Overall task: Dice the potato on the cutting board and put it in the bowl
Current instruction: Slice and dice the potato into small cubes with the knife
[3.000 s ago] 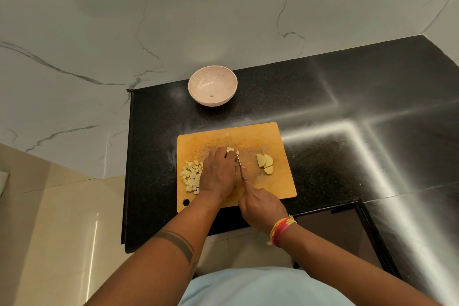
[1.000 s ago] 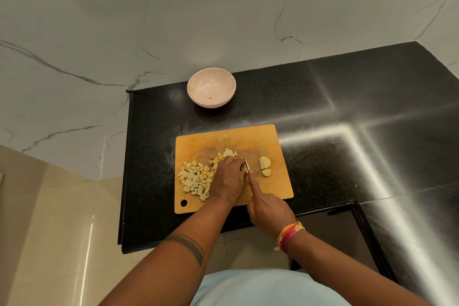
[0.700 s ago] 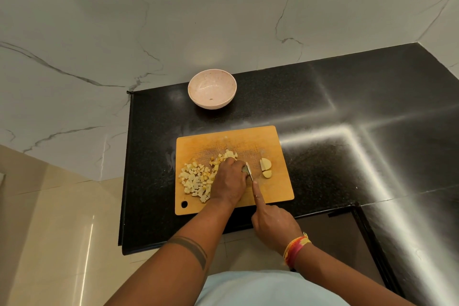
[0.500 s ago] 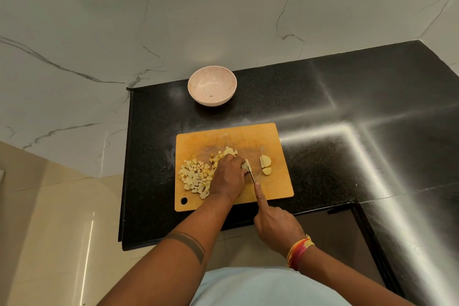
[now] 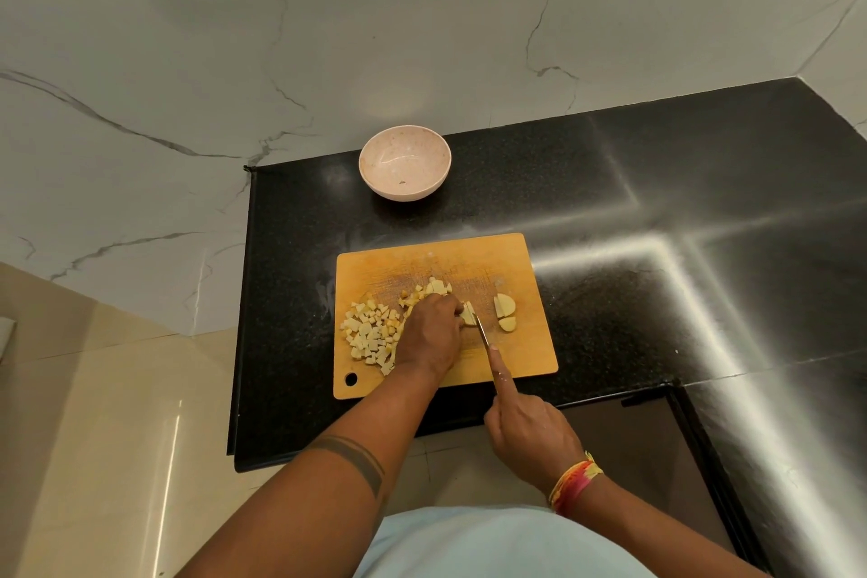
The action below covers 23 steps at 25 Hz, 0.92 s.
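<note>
On cutting board [image 5: 525, 357]: left hand [image 5: 429, 333] still pinning potato piece [image 5: 468, 314]; right hand [image 5: 530, 432] gripping knife [image 5: 482, 332], drawn back.

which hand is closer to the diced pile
Left. The left hand lies against the diced pile; the right hand holds the knife farther off, beyond the left hand.

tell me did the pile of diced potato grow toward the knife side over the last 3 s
Yes. The diced pile now spreads rightward and up along the cutting board, toward the uncut slices, of which fewer remain.
</note>
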Tool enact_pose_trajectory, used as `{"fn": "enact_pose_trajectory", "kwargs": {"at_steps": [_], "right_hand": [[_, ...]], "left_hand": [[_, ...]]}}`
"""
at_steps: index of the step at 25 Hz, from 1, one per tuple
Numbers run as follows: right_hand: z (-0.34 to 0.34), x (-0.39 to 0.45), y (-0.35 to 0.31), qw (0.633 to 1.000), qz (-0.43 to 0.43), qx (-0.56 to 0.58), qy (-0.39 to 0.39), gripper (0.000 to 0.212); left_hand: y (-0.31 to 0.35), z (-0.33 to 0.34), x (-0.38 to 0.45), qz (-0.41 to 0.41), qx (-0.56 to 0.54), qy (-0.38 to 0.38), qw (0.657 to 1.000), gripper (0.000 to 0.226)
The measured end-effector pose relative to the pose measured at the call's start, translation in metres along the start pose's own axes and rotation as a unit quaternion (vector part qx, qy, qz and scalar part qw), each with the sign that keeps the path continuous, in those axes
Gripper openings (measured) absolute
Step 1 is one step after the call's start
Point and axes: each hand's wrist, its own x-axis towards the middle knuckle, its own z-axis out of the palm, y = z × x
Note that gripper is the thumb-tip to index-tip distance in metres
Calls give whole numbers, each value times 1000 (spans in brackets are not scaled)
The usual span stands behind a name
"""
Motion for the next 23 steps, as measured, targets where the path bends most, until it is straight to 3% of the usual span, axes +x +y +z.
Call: {"fn": "enact_pose_trajectory", "kwargs": {"at_steps": [16, 20, 23], "right_hand": [[-6, 16, -10, 998, -12, -62, -24, 83], [-4, 6, -1, 998, -7, -45, -41, 82], [-7, 3, 3, 1000, -9, -5, -11, 83]], "left_hand": [[8, -2, 1, -22, 14, -10, 1000, 17], [9, -4, 1, -27, 8, -12, 1000, 19], [11, -4, 0, -41, 3, -18, 999, 19]]}}
